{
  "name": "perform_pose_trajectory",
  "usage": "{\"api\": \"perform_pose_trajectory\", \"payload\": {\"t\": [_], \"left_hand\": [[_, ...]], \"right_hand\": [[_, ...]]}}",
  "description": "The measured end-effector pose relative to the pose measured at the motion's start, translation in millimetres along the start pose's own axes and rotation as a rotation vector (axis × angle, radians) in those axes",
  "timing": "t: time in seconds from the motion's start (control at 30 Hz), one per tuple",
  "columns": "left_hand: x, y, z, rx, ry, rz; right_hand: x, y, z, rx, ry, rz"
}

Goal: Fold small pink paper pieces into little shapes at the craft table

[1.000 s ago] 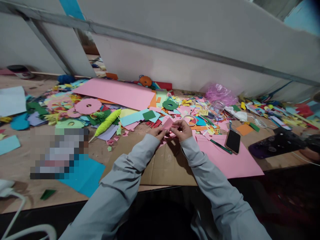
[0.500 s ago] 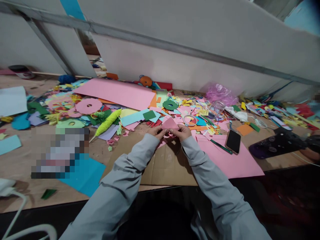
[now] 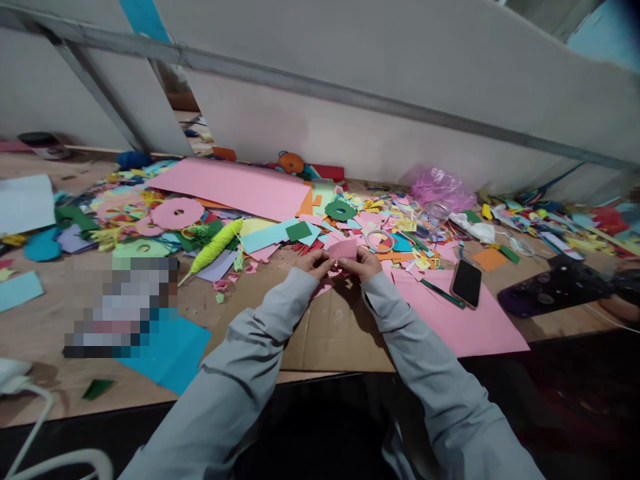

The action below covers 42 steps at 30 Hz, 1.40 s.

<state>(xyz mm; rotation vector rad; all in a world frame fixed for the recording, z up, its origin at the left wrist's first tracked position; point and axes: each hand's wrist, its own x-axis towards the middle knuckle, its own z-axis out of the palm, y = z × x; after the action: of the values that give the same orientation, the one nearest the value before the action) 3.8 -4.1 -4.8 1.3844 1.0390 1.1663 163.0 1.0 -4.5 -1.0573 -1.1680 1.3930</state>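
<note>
Between my two hands is a small piece of pink paper [image 3: 344,249], its upper part standing above my fingertips. My left hand [image 3: 314,264] pinches it from the left, and my right hand [image 3: 366,265] pinches it from the right; the fingertips nearly meet. Below them lies a brown cardboard sheet [image 3: 335,333] with small pink scraps on it. A large pink sheet [image 3: 465,327] lies to the right of my right forearm, bearing a dark green pen-like tool [image 3: 443,293] and a phone [image 3: 467,284].
Heaped paper scraps and cut discs run along the white partition [image 3: 300,113]. A lime yarn bundle [image 3: 219,248] on a stick, a blue sheet [image 3: 173,350] and a blurred-out device [image 3: 120,307] lie left. A dark bottle [image 3: 545,287] lies right, near another person's hand.
The pink paper piece has turned in my fingers: its pointed top now shows as a flatter, squarer edge. My hands stay in nearly the same place.
</note>
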Motion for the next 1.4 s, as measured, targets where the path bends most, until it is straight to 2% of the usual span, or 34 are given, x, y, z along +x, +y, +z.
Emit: {"api": "perform_pose_trajectory", "payload": {"t": [0.1, 0.3, 0.57, 0.83, 1.13, 1.4], "left_hand": [[3.6, -6.7, -2.7, 0.022, -0.016, 0.013], [3.7, -14.8, -5.2, 0.251, -0.087, 0.040], [1.1, 0.4, -5.4, -0.014, -0.133, -0.117], [2.8, -1.3, -3.6, -0.086, -0.105, -0.125], [-2.9, 4.4, -2.5, -0.131, -0.101, -0.122], [-0.9, 6.3, -4.0, -0.042, -0.098, -0.118]], "right_hand": [[-0.1, 0.3, -0.1, -0.041, -0.039, -0.016], [-2.7, -10.5, -1.9, -0.245, -0.063, -0.267], [-1.7, -15.1, -3.5, -0.233, -0.056, -0.206], [-2.9, -12.6, -1.7, -0.134, -0.067, -0.133], [-7.0, -16.8, 0.4, -0.269, -0.030, -0.247], [-7.9, -16.7, 1.3, -0.377, -0.056, -0.327]]}}
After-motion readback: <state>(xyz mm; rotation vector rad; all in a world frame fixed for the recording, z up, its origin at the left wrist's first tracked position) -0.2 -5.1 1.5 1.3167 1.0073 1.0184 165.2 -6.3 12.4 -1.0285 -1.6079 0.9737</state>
